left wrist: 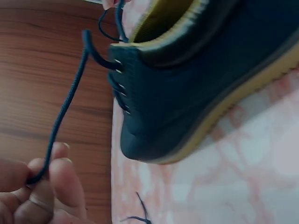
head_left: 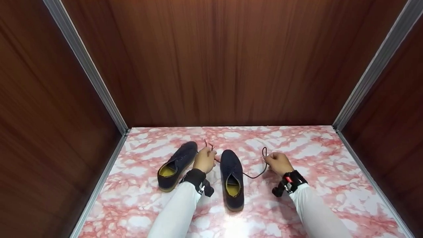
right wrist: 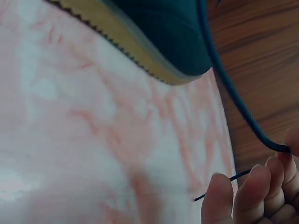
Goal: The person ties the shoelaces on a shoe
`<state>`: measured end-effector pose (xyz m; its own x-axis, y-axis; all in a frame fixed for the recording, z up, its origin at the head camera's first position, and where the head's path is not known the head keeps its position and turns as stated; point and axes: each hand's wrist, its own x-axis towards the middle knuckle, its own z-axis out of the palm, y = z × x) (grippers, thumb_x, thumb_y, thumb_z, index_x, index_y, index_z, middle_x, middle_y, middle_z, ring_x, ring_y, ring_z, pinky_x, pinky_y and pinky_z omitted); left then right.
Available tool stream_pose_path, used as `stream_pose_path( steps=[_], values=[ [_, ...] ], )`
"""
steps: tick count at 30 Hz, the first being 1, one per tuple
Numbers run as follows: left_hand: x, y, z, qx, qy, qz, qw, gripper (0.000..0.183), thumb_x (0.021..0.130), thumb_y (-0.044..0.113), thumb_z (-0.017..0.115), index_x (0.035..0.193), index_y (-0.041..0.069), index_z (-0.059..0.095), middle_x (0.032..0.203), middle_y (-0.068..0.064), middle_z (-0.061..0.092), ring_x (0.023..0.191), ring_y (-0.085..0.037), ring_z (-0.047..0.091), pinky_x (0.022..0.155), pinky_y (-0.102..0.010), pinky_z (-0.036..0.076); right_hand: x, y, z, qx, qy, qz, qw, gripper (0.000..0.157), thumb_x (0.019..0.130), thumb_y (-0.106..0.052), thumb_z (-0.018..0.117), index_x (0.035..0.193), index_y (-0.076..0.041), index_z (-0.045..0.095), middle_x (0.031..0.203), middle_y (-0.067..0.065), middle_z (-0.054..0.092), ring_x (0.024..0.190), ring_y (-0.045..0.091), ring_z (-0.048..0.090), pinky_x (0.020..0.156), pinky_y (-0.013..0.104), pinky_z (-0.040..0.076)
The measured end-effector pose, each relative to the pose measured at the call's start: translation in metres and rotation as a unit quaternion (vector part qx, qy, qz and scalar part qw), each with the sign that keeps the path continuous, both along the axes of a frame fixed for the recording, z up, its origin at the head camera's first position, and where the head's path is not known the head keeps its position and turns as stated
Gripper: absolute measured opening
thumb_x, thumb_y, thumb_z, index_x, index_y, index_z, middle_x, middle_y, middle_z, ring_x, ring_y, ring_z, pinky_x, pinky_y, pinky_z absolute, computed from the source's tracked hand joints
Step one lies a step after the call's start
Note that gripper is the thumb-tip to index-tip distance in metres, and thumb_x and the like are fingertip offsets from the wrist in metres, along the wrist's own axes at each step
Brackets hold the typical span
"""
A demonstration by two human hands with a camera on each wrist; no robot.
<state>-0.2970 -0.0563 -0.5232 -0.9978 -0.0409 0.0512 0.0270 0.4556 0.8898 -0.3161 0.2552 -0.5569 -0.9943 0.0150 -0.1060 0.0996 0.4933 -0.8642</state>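
Centre shoe (head_left: 233, 165): on the worktop (head_left: 148, 205), between the two hands; toe directed at the back panel (head_left: 211, 66). Upper dark navy and matte, toe rounded, lining yellow.
Sole (left wrist: 229, 100): thick, tan, with a serrated lower edge.
Eyelets (left wrist: 122, 87): a short row of small rings along the lacing edge.
Lace: dark blue round cord, finely ribbed. The left lace length (left wrist: 65, 107) runs from the top eyelet with a sharp bend; the right lace length (head_left: 254, 177) sags in a curve, then rises into a narrow loop at the right hand (head_left: 279, 163).
Second shoe (head_left: 180, 162): matching form, left of the centre shoe, set obliquely, toe toward the back panel.
Left hand (head_left: 205, 160): above the gap between the shoes, back of the hand upward. Fingers closed to cord thickness, pinching the left lace length.
Right hand: right of and apart from the centre shoe. Thumb and forefinger pinch the right lace length; the remaining fingers are bent.
Forearms: white sleeves (head_left: 176, 211), angled inward and forward; black wrist straps (head_left: 196, 178).
Surfaces: worktop glossy, red-and-white marbled; back panel brown wood-grain; corner profiles (head_left: 86, 59) grey, metal-like.
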Motion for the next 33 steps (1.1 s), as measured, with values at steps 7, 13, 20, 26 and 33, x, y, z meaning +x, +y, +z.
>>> stream_pose_path(
  steps=[7, 13, 20, 26, 33],
  values=[
    [-0.009, 0.026, 0.019, 0.013, 0.073, -0.034, 0.9967, 0.024, 0.109, 0.018, 0.052, 0.109, 0.005, 0.073, 0.090, -0.011, 0.080, 0.092, -0.031, 0.076, 0.080, -0.031, 0.055, 0.003, -0.013, 0.024, -0.161, -0.002, -0.030, 0.986, 0.022, 0.104, -0.020, 0.064, 0.090, -0.004, 0.059, 0.072, -0.003, 0.051, 0.065, 0.009, 0.054, 0.065, 0.026, 0.061],
    [-0.007, 0.055, 0.022, 0.010, 0.059, -0.143, 0.9878, 0.020, 0.106, 0.018, 0.057, 0.118, 0.012, 0.071, 0.095, -0.008, 0.078, 0.090, -0.015, 0.071, 0.087, -0.029, 0.053, 0.005, -0.019, 0.039, -0.212, 0.012, -0.043, 0.976, 0.021, 0.104, -0.019, 0.064, 0.090, -0.004, 0.060, 0.075, -0.005, 0.053, 0.064, 0.008, 0.054, 0.065, 0.026, 0.060],
    [0.002, 0.055, -0.003, -0.065, -0.014, -0.190, 0.9794, 0.033, 0.091, 0.008, 0.072, 0.123, 0.004, 0.066, 0.078, 0.007, 0.062, 0.070, -0.005, 0.054, 0.072, -0.020, 0.044, 0.021, -0.019, 0.062, -0.202, 0.001, -0.033, 0.979, 0.020, 0.104, -0.014, 0.062, 0.095, 0.004, 0.060, 0.078, -0.002, 0.054, 0.066, 0.010, 0.056, 0.067, 0.027, 0.061],
    [0.001, 0.045, -0.003, -0.035, -0.020, -0.180, 0.9829, 0.033, 0.091, 0.010, 0.075, 0.121, 0.000, 0.068, 0.082, 0.002, 0.071, 0.074, -0.006, 0.060, 0.074, -0.022, 0.048, 0.024, -0.017, 0.067, -0.182, 0.004, -0.015, 0.983, 0.020, 0.103, -0.015, 0.062, 0.093, 0.002, 0.061, 0.077, -0.003, 0.054, 0.064, 0.008, 0.056, 0.069, 0.028, 0.062],
    [-0.002, 0.040, -0.006, -0.029, 0.009, -0.117, 0.9926, 0.011, 0.091, 0.017, 0.078, 0.096, 0.007, 0.078, 0.085, -0.003, 0.082, 0.077, -0.005, 0.071, 0.077, -0.021, 0.053, 0.006, -0.012, 0.045, -0.163, 0.010, -0.020, 0.986, 0.023, 0.105, -0.021, 0.062, 0.096, 0.000, 0.061, 0.075, -0.005, 0.054, 0.063, 0.008, 0.056, 0.069, 0.027, 0.062]
  ],
)
